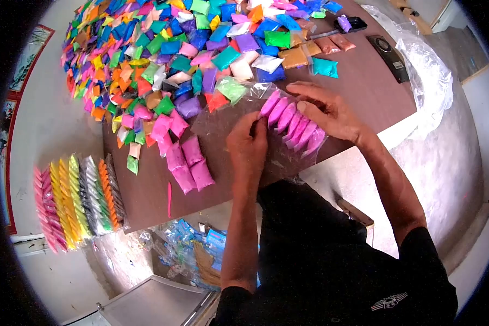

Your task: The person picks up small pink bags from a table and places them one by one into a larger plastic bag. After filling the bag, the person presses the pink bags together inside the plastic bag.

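A row of several pink packets (pixel 293 120) lies in a clear plastic bag (pixel 280 155) near the table's front edge. At the left end of the row, my left hand (pixel 248 140) is closed, its thumb and fingers pinching the bag's edge. My right hand (pixel 327 111) rests over the right end of the row, with its thumb and fingers around the top of the packets. Left of my left hand, more pink packets (pixel 191 165) lie joined on the brown table (pixel 223 193).
A large heap of coloured packets (pixel 174 54) covers the table's far left. A pink stick (pixel 169 200) and bundles of twisted coloured packs (pixel 76 201) are at left. A black device (pixel 388 58) and crumpled clear plastic (pixel 426 70) lie at right.
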`<move>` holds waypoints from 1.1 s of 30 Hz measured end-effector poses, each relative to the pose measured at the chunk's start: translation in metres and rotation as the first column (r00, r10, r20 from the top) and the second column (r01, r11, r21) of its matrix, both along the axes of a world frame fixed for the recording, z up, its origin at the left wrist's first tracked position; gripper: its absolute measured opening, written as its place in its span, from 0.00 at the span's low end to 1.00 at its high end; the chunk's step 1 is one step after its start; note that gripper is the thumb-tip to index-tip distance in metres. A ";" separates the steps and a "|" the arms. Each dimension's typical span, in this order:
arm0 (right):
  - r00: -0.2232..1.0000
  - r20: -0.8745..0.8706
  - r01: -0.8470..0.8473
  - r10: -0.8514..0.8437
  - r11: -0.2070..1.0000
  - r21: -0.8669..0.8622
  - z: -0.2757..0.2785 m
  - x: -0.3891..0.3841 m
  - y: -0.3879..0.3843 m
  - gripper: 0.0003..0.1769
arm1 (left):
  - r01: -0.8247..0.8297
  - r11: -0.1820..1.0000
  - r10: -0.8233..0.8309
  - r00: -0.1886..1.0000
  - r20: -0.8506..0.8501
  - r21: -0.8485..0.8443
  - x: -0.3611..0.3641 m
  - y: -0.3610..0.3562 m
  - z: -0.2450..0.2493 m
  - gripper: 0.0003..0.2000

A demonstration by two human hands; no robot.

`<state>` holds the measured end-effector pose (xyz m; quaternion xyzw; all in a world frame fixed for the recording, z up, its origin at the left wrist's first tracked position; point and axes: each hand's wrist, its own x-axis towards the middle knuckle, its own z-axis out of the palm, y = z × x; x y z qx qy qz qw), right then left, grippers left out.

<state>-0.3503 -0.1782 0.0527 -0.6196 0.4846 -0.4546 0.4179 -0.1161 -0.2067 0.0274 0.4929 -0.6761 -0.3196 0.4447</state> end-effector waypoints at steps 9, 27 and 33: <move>0.971 -0.238 -0.070 0.024 0.980 -0.186 -0.006 0.014 -0.017 0.23 | 0.040 0.993 -0.009 0.965 0.261 -0.113 0.001 0.008 0.014 0.10; 0.968 -0.252 -0.051 -0.003 0.976 -0.211 -0.010 0.012 -0.016 0.23 | -0.166 0.946 0.283 0.839 0.464 -0.277 0.087 0.020 0.051 0.13; 0.979 -0.203 -0.051 0.013 0.982 -0.181 -0.010 0.012 -0.018 0.22 | -0.291 0.900 0.429 0.470 0.772 -0.324 0.168 0.000 0.059 0.18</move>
